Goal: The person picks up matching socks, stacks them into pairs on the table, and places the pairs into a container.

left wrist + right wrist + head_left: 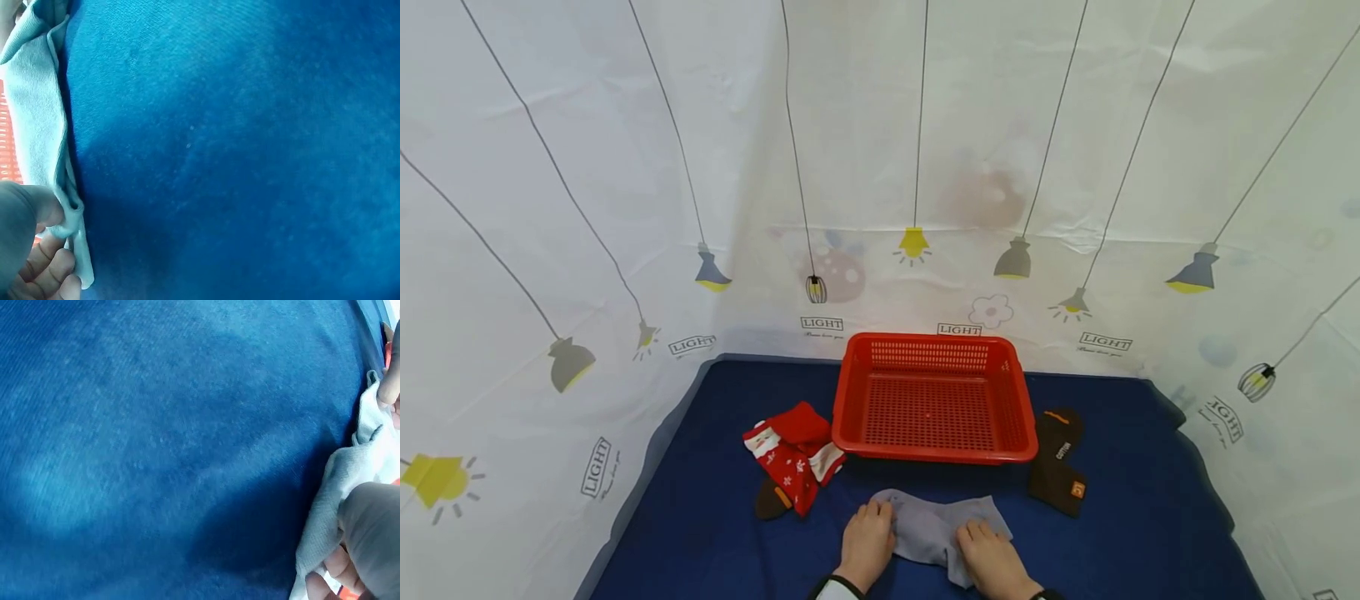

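The left hand [867, 543] has its grip closed on the left end of a grey sock [934, 527]: in the left wrist view the thumb [28, 209] lies over the sock's edge and the curled fingers [53, 269] sit under it, pinching the cloth between them. The right hand [992, 560] grips the sock's right end in much the same way; the right wrist view shows a thumb [375, 525] on top of the bunched grey fabric and fingertips below it. The sock lies crumpled and partly folded across the near middle of the table [700, 533], which is covered in a dark blue cloth, and it spans the gap between the two hands. Dark cuffs show at both wrists at the bottom edge of the head view.

Just beyond the sock stands a red plastic basket [861, 392] with perforated walls and floor, its near rim close to the sock but apart from it. To the left of the basket lies a pile of red socks [790, 454] with white Christmas figures, touching the basket's near-left corner; a brown sock tip [770, 500] peeks from beneath the pile. To the right of the basket lie dark brown socks [1058, 462] with orange marks, beside its right wall. A white curtain [925, 125] printed with hanging lamps surrounds the table on three sides.
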Available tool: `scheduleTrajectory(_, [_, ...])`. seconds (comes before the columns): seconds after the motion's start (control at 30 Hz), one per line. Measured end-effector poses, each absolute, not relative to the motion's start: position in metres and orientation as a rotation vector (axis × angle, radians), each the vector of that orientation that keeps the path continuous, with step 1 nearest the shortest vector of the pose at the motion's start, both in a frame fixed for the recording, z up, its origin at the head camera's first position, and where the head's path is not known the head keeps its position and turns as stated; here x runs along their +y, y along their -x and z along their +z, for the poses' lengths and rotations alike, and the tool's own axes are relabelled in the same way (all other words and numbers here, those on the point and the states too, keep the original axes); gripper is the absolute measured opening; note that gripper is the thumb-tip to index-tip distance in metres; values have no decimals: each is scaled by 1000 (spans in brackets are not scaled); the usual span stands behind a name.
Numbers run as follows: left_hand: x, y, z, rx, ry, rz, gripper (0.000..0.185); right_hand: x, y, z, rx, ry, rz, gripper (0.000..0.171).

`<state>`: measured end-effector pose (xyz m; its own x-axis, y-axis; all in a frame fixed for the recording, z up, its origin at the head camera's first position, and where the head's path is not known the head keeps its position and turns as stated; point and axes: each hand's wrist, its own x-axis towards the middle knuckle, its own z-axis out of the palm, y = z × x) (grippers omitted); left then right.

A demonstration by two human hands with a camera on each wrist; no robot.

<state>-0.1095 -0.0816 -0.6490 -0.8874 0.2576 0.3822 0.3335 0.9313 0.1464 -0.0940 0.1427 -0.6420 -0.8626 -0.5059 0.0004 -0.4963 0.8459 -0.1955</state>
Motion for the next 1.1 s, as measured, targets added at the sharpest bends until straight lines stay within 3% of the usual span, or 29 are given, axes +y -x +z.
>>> scheduleTrajectory(0.5, [-87,113,-624,-2740,452,-339,22,160,113,-625,3309,874,-260,19])
scheduleTrajectory(0.73, [-87,116,-618,-2716,451,-325,23,164,122,-624,3412,1003,-302,15])
scheduleTrajectory(1.1, [-87,106,-633,-2760,444,-263,21,158,112,-636,3246,864,-141,21])
